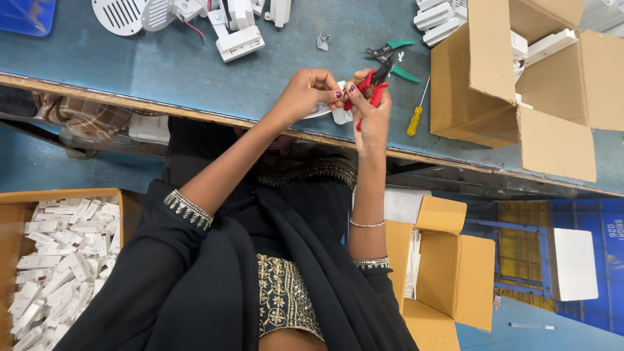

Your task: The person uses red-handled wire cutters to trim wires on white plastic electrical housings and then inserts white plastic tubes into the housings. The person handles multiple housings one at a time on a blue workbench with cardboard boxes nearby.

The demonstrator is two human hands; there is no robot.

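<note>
Left hand (305,91) pinching white part (335,112), just left of red-handled pliers (370,88) clamped upright in right hand (370,114) over worktop (169,71).

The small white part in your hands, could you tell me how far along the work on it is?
In hand: the left hand pinches the white part while the right hand works red-handled pliers on it. Possibly done: white pieces in the carton at left. Possibly left: white parts on the bench. I cannot tell finished from unfinished.

Screwdriver (415,118) on worktop (162,65), between hands at frame centre and open carton (513,84) at upper right.
</note>
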